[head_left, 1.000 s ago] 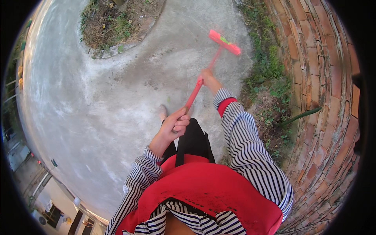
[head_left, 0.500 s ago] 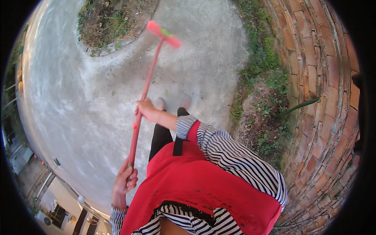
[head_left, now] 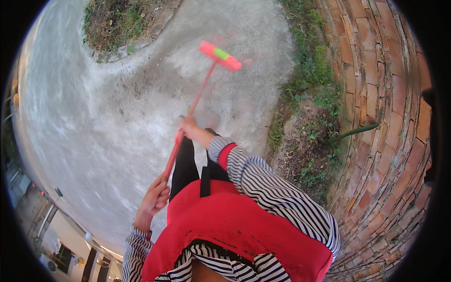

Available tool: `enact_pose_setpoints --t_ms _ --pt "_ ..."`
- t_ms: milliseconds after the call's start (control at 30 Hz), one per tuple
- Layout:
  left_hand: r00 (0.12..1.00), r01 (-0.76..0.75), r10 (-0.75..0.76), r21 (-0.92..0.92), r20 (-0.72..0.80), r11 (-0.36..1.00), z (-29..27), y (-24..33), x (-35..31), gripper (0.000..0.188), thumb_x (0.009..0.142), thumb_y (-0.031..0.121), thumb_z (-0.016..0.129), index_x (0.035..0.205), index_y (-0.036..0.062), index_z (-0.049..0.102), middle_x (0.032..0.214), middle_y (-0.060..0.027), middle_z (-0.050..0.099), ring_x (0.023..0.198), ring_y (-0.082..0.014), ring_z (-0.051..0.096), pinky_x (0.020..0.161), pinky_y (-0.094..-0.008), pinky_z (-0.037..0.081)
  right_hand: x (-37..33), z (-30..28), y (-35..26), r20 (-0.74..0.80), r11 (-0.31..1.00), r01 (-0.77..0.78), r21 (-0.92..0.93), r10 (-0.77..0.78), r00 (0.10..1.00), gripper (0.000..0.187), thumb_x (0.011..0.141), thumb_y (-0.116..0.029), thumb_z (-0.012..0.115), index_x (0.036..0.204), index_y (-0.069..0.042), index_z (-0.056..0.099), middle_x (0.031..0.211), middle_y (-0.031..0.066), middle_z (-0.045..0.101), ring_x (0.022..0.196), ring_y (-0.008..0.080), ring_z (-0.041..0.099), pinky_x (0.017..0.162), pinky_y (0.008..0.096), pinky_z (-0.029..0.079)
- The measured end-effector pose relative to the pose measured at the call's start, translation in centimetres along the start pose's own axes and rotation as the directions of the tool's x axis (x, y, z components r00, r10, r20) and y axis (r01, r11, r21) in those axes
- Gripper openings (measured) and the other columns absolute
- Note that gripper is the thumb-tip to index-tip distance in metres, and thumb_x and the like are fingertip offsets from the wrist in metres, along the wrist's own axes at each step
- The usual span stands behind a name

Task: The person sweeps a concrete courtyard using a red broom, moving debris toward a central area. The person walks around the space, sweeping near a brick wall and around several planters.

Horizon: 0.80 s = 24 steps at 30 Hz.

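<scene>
A push broom with a long red handle and a red head (head_left: 220, 55) banded in yellow-green slants away from me over grey concrete. My left hand (head_left: 154, 197) wraps round the handle's near end beside my hip. Farther along, my right hand (head_left: 189, 128) grips the same handle at about its middle, in front of my legs. The head is slightly blurred, and whether its bristles touch the concrete I cannot tell. I wear a red apron (head_left: 206, 218) over striped sleeves.
A brick wall (head_left: 376, 117) curves up the right side, with a strip of soil and weeds (head_left: 307, 136) along its foot. A concrete-edged planting bed (head_left: 117, 28) lies ahead on the left. Concrete paving (head_left: 103, 136) spreads between them. Part of a building (head_left: 66, 239) shows at lower left.
The broom head has swung to the right and slightly nearer. My right hand has shifted right with the handle, and my left hand has moved slightly forward.
</scene>
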<state>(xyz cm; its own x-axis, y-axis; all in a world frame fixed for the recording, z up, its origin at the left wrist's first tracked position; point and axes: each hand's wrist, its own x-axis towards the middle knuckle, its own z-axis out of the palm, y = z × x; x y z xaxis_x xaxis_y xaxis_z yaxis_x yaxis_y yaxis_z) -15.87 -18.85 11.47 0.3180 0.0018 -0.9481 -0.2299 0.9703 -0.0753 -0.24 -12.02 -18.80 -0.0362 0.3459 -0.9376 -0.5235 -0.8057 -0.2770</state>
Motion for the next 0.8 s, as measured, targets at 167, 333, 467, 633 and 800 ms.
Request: enact_pose_setpoints --t_ms 167,333,467,633,800 --pt "0.988 -0.156 0.158 0.102 -0.003 0.982 -7.1 -4.3 -13.0 0.054 0.098 0.017 0.047 0.148 0.0204 0.024 0.067 0.0017 0.038 0.041 -0.0026 0.025 0.032 -0.0164 0.019 -9.8 8.1 6.5 0.288 0.947 -0.175 0.271 0.094 0.953 0.011 0.086 -0.003 0.046 0.091 0.002 0.039 0.067 0.0129 0.052 0.054 0.0260 0.058 0.049 0.0419 0.053" --pt "1.000 -0.001 -0.002 0.229 0.012 0.973 2.8 1.9 -1.4 0.053 0.098 0.017 0.048 0.147 0.0165 0.027 0.069 0.0016 0.042 0.040 -0.0020 0.024 0.031 -0.0164 0.018 -6.1 -3.9 -5.6 0.078 0.957 0.149 0.247 -0.173 0.982 0.011 0.083 -0.005 0.048 0.073 0.000 0.044 0.054 0.0114 0.050 0.042 0.0248 0.053 0.035 0.0391 0.044" --pt "0.916 -0.024 -0.038 0.149 0.400 0.988 11.8 3.8 14.0 0.050 0.098 0.015 0.047 0.145 0.0165 0.028 0.069 0.0059 0.035 0.047 -0.0017 0.026 0.036 -0.0147 0.019 1.7 -19.2 -15.7 -0.050 0.846 0.519 0.125 -0.517 0.854 0.021 0.085 -0.002 0.049 0.064 -0.006 0.047 0.057 0.0062 0.050 0.050 0.0189 0.055 0.039 0.0350 0.041" --pt "0.987 0.050 -0.078 0.199 0.138 0.979 4.7 1.9 7.9 0.047 0.099 0.012 0.045 0.144 0.0125 0.032 0.066 0.0071 0.032 0.048 -0.0008 0.027 0.037 -0.0153 0.021 0.9 -13.1 -3.6 -0.187 0.991 0.036 0.129 -0.011 0.982 0.011 0.079 0.004 0.052 0.072 -0.003 0.047 0.055 0.0094 0.046 0.042 0.0256 0.052 0.035 0.0407 0.043" --pt "1.000 -0.007 0.005 0.162 0.010 0.987 -4.2 -0.6 -8.9 0.054 0.096 0.009 0.049 0.146 0.0101 0.029 0.066 0.0036 0.039 0.045 -0.0006 0.027 0.035 -0.0158 0.019 -8.4 0.2 6.4 0.339 0.883 -0.187 0.431 0.034 0.940 0.012 0.083 -0.001 0.049 0.086 -0.001 0.038 0.063 0.0093 0.049 0.051 0.0229 0.052 0.050 0.0397 0.049"
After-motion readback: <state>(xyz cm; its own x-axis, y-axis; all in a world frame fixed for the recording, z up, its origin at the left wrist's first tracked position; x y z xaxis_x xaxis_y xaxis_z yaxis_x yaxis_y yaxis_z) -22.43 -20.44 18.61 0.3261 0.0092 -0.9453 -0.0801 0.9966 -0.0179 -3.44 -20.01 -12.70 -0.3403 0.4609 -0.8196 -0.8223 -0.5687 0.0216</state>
